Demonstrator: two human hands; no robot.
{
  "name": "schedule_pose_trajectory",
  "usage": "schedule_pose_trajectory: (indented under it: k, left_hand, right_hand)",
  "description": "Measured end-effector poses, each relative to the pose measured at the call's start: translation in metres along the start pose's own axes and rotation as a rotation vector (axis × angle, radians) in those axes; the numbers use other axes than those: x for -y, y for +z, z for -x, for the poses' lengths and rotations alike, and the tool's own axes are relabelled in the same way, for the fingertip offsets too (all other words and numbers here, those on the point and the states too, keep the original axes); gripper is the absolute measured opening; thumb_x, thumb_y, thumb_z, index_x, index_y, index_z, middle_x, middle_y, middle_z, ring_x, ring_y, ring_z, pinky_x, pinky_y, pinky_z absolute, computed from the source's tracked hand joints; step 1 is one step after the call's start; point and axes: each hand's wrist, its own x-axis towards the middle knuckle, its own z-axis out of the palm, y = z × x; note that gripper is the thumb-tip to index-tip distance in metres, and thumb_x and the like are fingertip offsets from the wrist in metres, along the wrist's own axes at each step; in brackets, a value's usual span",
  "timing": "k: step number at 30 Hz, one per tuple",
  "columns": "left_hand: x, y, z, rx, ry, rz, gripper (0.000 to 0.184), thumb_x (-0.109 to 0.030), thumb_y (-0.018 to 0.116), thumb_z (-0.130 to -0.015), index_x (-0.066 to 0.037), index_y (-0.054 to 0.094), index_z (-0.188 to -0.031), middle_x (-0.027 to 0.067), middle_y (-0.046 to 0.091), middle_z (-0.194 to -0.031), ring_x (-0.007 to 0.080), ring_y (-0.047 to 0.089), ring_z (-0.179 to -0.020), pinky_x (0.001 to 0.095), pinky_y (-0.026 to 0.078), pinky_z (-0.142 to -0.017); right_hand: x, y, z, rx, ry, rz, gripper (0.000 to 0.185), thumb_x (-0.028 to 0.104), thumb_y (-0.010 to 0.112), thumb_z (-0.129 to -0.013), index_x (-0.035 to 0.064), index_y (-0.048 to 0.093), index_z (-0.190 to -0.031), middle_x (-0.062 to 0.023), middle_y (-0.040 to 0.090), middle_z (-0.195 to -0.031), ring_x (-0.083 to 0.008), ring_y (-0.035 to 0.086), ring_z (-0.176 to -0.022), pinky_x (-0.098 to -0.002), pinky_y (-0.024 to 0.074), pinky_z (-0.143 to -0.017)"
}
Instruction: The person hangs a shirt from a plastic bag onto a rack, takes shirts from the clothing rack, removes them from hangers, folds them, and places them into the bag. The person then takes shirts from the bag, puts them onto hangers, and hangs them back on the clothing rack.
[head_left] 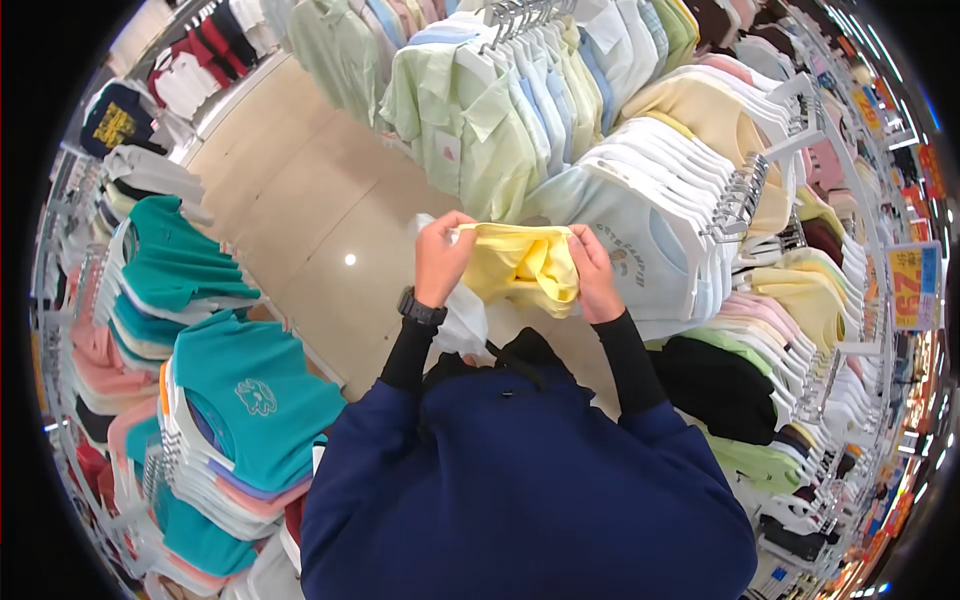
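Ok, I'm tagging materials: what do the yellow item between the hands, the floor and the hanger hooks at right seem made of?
Yellow item: soft, matte fabric, perhaps knit, judging by its loose folds; fibre unclear. Floor: probably glossy tile, given straight seams and a bright reflection. Hanger hooks: likely polished metal, from their silvery glints.

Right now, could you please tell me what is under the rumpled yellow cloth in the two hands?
Past the lower edge of the rumpled yellow cloth, beige tiled floor shows; filmy white material hangs beside the cloth. Whatever lies directly beneath is covered.
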Motion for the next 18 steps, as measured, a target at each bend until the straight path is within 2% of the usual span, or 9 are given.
schedule_pose_trajectory:
  k: [1, 4, 5, 8, 11, 14, 17, 18]
  left_hand:
    - [-0.002, -0.001, -0.008, -0.031, 0.08, -0.087, 0.007, -0.01, 0.063, -0.079, -0.005, 0.066, -0.084, 0.0064, 0.06, -0.078, 0.0181, 0.059, -0.069, 0.0324, 0.045, -0.062]
    - [-0.018, 0.008, -0.026, -0.189, 0.348, -0.38, 0.008, -0.011, 0.068, -0.077, -0.01, 0.068, -0.084, 0.0057, 0.062, -0.084, 0.0272, 0.062, -0.072, 0.0365, 0.047, -0.062]
    - [-0.024, 0.012, -0.03, -0.201, 0.336, -0.422, 0.009, -0.013, 0.07, -0.076, -0.013, 0.069, -0.085, 0.0058, 0.061, -0.087, 0.0312, 0.063, -0.074, 0.0399, 0.048, -0.063]
    - [-0.027, 0.03, -0.039, -0.222, 0.332, -0.537, 0.009, -0.013, 0.068, -0.077, -0.013, 0.069, -0.086, 0.0059, 0.061, -0.086, 0.0292, 0.064, -0.076, 0.0402, 0.048, -0.065]
    - [-0.034, 0.04, -0.04, -0.115, 0.357, -0.529, 0.01, -0.012, 0.065, -0.079, -0.013, 0.069, -0.088, 0.0064, 0.062, -0.085, 0.0289, 0.063, -0.076, 0.0394, 0.048, -0.065]
    - [-0.029, 0.054, -0.039, 0.014, 0.46, -0.309, 0.01, -0.011, 0.06, -0.084, -0.01, 0.068, -0.091, 0.0023, 0.063, -0.079, 0.0223, 0.063, -0.072, 0.0356, 0.047, -0.061]
    - [-0.02, 0.053, -0.045, 0.433, -0.132, 0.269, 0.012, -0.011, 0.056, -0.089, -0.007, 0.067, -0.092, -0.0029, 0.064, -0.079, 0.0128, 0.061, -0.072, 0.0295, 0.046, -0.061]
    - [-0.021, 0.05, -0.047, 0.482, -0.249, 0.276, 0.013, -0.012, 0.056, -0.09, -0.006, 0.067, -0.092, -0.0036, 0.063, -0.08, 0.0107, 0.059, -0.072, 0.0277, 0.045, -0.063]
  right_hand:
    - [0.005, -0.003, 0.001, 0.028, -0.003, 0.034, 0.015, 0.019, 0.047, -0.106, 0.0061, 0.051, -0.109, 0.0028, 0.059, -0.095, -0.0014, 0.054, -0.084, -0.0196, 0.0462, -0.074]
    - [0.015, -0.013, 0.002, 0.122, 0.004, 0.104, 0.014, 0.019, 0.047, -0.106, 0.006, 0.052, -0.109, 0.0035, 0.057, -0.095, -0.0008, 0.052, -0.085, -0.0193, 0.0451, -0.075]
    - [0.018, -0.014, 0.004, 0.113, -0.008, 0.124, 0.015, 0.019, 0.047, -0.105, 0.006, 0.052, -0.109, 0.0036, 0.056, -0.095, -0.0008, 0.051, -0.086, -0.0193, 0.0447, -0.075]
    - [0.028, -0.018, 0.01, 0.087, -0.041, 0.154, 0.015, 0.02, 0.048, -0.105, 0.0058, 0.053, -0.109, 0.0037, 0.055, -0.095, -0.0008, 0.049, -0.087, -0.0194, 0.0435, -0.077]
    - [0.026, -0.019, 0.013, 0.075, -0.043, 0.086, 0.017, 0.022, 0.049, -0.105, 0.0059, 0.053, -0.108, 0.0037, 0.055, -0.094, -0.0007, 0.049, -0.086, -0.0194, 0.0432, -0.075]
    - [0.022, -0.019, 0.017, 0.088, 0.003, 0.013, 0.018, 0.023, 0.049, -0.105, 0.0062, 0.053, -0.107, 0.0041, 0.055, -0.092, -0.0007, 0.05, -0.082, -0.0196, 0.0437, -0.072]
    - [0.025, -0.028, 0.022, 0.081, 0.025, -0.025, 0.015, 0.019, 0.057, -0.1, 0.007, 0.052, -0.108, 0.0039, 0.055, -0.083, -0.0019, 0.052, -0.076, -0.0209, 0.044, -0.069]
    - [0.025, -0.033, 0.026, 0.08, 0.038, -0.038, 0.016, 0.017, 0.06, -0.099, 0.0073, 0.052, -0.109, 0.0039, 0.055, -0.08, -0.0023, 0.052, -0.075, -0.0213, 0.0441, -0.068]
